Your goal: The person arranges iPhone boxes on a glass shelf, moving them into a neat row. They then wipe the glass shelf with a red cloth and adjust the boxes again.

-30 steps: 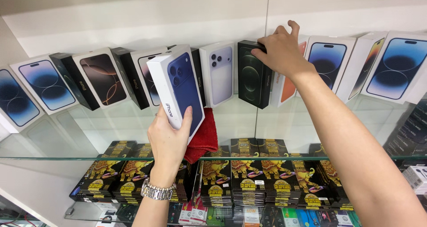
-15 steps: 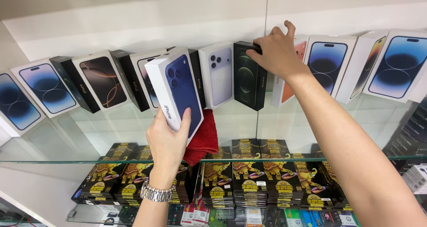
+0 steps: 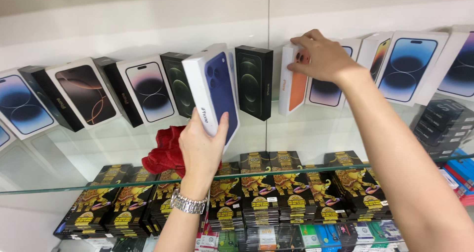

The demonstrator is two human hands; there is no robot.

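Two hands are at work over a glass shelf lined with phone boxes. The left hand, with a metal watch on its wrist, is closed around the lower end of a white box with a blue phone pictured on its face, thumb on the front, lifted clear of the row and tilted with its top toward the wall. A red cloth is bunched just beside that hand, partly under the palm; whether the fingers also clamp it cannot be told. The right hand reaches to the back of the shelf and rests with curled fingers on the top of a white box with an orange face, which stands nearly upright against the wall. Between the two hands stands a black box, also near the back. More boxes lean along the back edge out to the left and right ends of the shelf. Below the front edge of the glass, stacks of black and yellow packets fill a lower shelf.
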